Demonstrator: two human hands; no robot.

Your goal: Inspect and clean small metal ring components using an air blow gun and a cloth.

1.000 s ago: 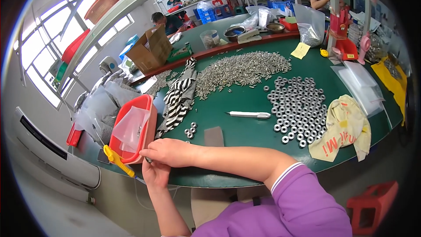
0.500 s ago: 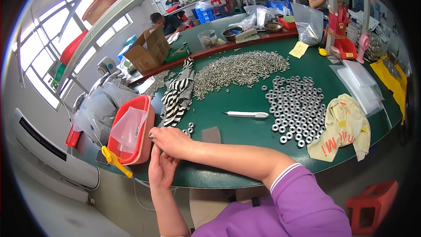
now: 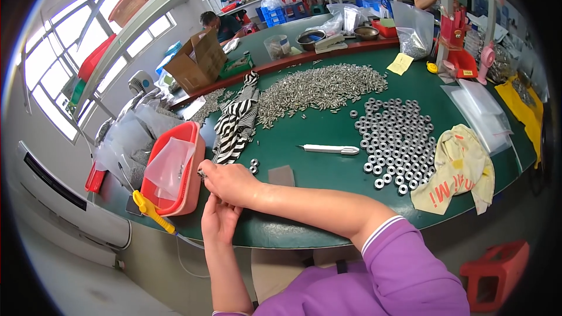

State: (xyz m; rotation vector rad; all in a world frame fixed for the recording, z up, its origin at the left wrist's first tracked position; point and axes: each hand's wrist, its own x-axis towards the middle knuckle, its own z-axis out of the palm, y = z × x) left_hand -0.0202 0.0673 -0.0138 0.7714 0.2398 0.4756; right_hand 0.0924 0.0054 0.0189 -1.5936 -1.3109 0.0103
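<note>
My right hand (image 3: 231,184) is closed, its fingertips pinching a small metal part (image 3: 201,173) beside the red plastic basket (image 3: 196,181). Just under it is my left hand (image 3: 219,222), palm partly turned up and fingers curled up against the right hand. Whatever the left fingers grip is hidden behind the right hand. A few small metal rings (image 3: 253,167) lie right by my right hand. Close by are a flat grey-brown pad (image 3: 281,176) and a black-and-white striped cloth (image 3: 236,126). A clear plastic bag (image 3: 171,167) lies inside the basket.
A yellow-handled air gun (image 3: 149,208) rests against the basket. Across the green table (image 3: 316,190) lie a white pen-like tool (image 3: 329,149), a heap of small metal pins (image 3: 322,89), many metal rings (image 3: 395,143) and a yellow cloth (image 3: 459,167). A cardboard box (image 3: 196,61) stands far left.
Both hands remain together beside the basket, with only a slight shift and turn. My right hand now covers more of the loose rings next to it. The view has tilted a little.
</note>
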